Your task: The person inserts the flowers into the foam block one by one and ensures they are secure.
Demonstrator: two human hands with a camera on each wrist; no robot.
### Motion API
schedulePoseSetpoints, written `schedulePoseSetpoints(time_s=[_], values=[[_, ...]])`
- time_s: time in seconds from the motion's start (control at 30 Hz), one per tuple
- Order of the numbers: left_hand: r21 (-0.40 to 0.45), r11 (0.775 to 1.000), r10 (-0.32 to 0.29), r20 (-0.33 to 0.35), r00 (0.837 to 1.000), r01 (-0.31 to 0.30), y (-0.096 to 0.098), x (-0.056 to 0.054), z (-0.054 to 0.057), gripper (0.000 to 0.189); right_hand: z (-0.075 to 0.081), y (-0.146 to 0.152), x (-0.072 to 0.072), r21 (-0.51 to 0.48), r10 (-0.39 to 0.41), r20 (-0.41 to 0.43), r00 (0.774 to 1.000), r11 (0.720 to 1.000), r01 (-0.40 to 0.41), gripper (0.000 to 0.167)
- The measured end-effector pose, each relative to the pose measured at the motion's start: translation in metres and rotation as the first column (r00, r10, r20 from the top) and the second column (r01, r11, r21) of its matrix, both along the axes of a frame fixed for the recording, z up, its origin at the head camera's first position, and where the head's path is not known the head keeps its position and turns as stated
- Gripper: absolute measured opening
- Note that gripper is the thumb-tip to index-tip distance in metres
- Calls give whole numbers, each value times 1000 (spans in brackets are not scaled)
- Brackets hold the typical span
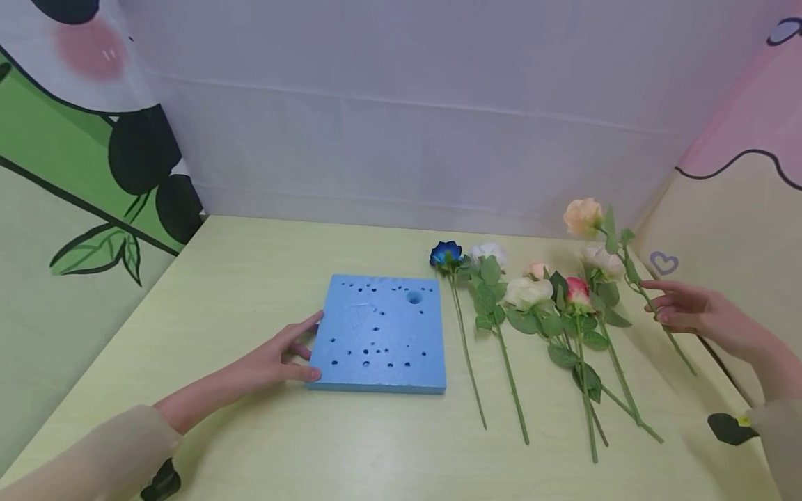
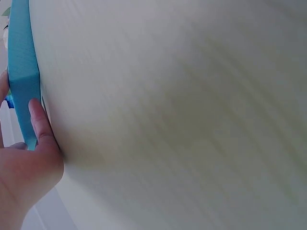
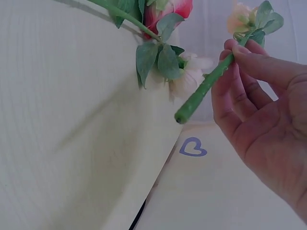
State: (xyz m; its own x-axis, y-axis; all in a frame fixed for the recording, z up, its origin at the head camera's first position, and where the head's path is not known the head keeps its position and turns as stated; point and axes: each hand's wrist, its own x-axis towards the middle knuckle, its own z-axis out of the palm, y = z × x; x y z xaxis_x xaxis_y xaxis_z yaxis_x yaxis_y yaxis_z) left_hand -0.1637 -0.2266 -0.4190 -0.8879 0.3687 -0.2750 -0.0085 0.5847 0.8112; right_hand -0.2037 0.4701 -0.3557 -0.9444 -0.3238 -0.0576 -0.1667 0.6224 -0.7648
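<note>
A blue foam block (image 1: pixel 379 334) with many holes in its top lies flat on the table. Against its left edge rests my left hand (image 1: pixel 282 358), thumb at the near corner and fingers reaching along the side; the left wrist view shows the thumb (image 2: pixel 41 122) touching the block (image 2: pixel 24 81). At the far right my right hand (image 1: pixel 702 316) pinches the green stem of a peach artificial rose (image 1: pixel 584 218), raised off the table and tilted with its bloom up and away. In the right wrist view, the cut stem end (image 3: pixel 184 112) points toward the camera.
Right of the block lie a blue rose (image 1: pixel 446 255), a white rose (image 1: pixel 487 254), a cream rose (image 1: pixel 528 293), a red-pink rose (image 1: pixel 579 293) and a pale pink rose (image 1: pixel 603 263), some stems crossing. A cloth wall (image 1: pixel 401 139) stands behind the table (image 1: pixel 250 278).
</note>
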Motion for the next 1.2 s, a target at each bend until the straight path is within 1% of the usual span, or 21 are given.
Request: schedulePoseSetpoints(time_s=[0.17,0.23,0.3,0.37,0.43,0.47,0.6,0.7,0.83,0.93,1.0,1.07,1.1,1.17,1.2], values=[[0,1000,-8,-11,1000,8,-1,-1,-1,99,8,-9,-6,9,-17,-35,999,1000,17,59],[0,1000,-11,-13,1000,11,-1,-1,-1,99,10,-13,-9,-8,-29,-44,999,1000,29,60],[2,1000,-18,-14,1000,18,-1,-1,0,99,11,-18,-11,-65,-21,-51,998,998,18,60],[5,1000,-22,-12,1000,22,-1,0,1,99,11,-25,-14,-141,-18,-49,999,990,11,61],[9,1000,-25,-9,1000,25,0,0,2,99,11,-32,-17,-193,-15,-50,999,981,5,61],[13,999,-30,-9,999,30,0,0,2,99,11,-35,-18,-208,-8,-53,999,978,-3,61],[22,999,-30,-5,1000,31,0,0,2,100,14,-52,-24,-214,-28,-83,996,977,10,60],[22,999,-29,-8,1000,29,-1,0,1,100,17,-65,-29,-282,-46,-95,994,959,17,58],[7,1000,-19,-6,1000,19,-2,0,0,100,20,-85,-37,-411,-76,-82,994,911,36,57],[1,1000,-18,-8,1000,18,-2,0,-1,100,20,-99,-42,-447,-104,-88,991,893,54,59],[6,1000,-25,-13,1000,25,-2,0,-1,100,19,-109,-45,-441,-128,-98,987,894,72,60],[12,1000,-24,-9,1000,24,-3,0,0,100,18,-118,-48,-452,-140,-109,984,889,76,60],[17,1000,-23,-7,1000,23,-3,1,0,100,17,-123,-50,-467,-142,-116,983,881,72,59],[13,1000,-19,-3,1000,19,-3,0,0,100,17,-134,-54,-515,-134,-132,982,856,48,57],[10,1000,-16,0,1000,16,-3,0,0,100,17,-140,-56,-546,-122,-136,983,838,29,57]])
